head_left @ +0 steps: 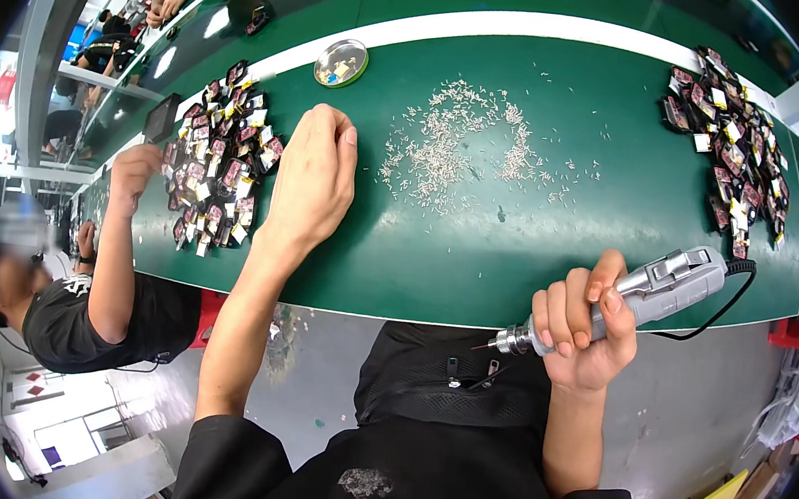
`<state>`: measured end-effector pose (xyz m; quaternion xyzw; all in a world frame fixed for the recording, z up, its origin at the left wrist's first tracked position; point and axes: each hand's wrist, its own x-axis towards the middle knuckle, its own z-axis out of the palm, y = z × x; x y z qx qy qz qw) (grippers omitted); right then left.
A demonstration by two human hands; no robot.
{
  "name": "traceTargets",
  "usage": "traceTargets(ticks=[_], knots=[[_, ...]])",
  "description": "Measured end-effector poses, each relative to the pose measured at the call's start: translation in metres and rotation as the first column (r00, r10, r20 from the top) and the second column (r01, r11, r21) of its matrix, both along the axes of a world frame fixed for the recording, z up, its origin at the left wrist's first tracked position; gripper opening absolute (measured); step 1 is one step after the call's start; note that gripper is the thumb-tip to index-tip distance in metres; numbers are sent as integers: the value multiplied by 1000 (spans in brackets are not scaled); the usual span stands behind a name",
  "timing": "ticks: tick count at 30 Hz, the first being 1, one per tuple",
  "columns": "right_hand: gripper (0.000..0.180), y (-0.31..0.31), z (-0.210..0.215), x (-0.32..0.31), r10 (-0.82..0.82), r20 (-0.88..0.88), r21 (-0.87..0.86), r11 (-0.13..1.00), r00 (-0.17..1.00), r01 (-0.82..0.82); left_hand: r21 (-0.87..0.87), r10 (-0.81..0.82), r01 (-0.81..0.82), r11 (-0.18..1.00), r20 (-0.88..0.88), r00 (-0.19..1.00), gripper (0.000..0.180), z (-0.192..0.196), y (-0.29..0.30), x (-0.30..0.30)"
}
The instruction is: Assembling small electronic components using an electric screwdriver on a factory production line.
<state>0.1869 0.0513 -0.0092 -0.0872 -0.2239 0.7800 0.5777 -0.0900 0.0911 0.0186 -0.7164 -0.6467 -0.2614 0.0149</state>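
Note:
My left hand (315, 179) is over the green work table (389, 258), between a pile of small black electronic modules (224, 175) and scattered small silver screws (443, 148). Its fingers are bent and pressed together, hiding whatever they may hold. My right hand (589, 330) grips a grey electric screwdriver (671, 280) near the table's front edge. The tool's thin bit points left and slightly down, apart from any module. A black cable runs from its rear end.
A round shallow dish (346, 48) with small bits stands beyond my left hand. More black modules (731, 156) are heaped at the far right. To my left, a co-worker's raised forearm (118, 242) reaches the left pile. A white strip (498, 26) crosses behind the screws.

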Motion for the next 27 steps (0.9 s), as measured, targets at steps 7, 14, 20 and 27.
traceTargets(ticks=[7, 14, 20, 27], knots=[[10, 2, -1, 0, -22, 7, -26, 999, 1000, 22, -51, -22, 61, 997, 569, 822, 5, -5, -56, 30], [14, 7, 22, -8, -52, -59, 55, 997, 997, 56, -47, -11, 122, 991, 899, 438, 5, -10, -99, 71], [11, 2, 53, -22, -142, -176, 41, 988, 974, 151, 14, 4, 287, 958, 998, -61, 7, -18, -113, 91], [13, 1, 55, -30, -177, -97, 90, 979, 979, 185, 51, 2, 322, 946, 987, -163, 13, -18, -116, 97]])
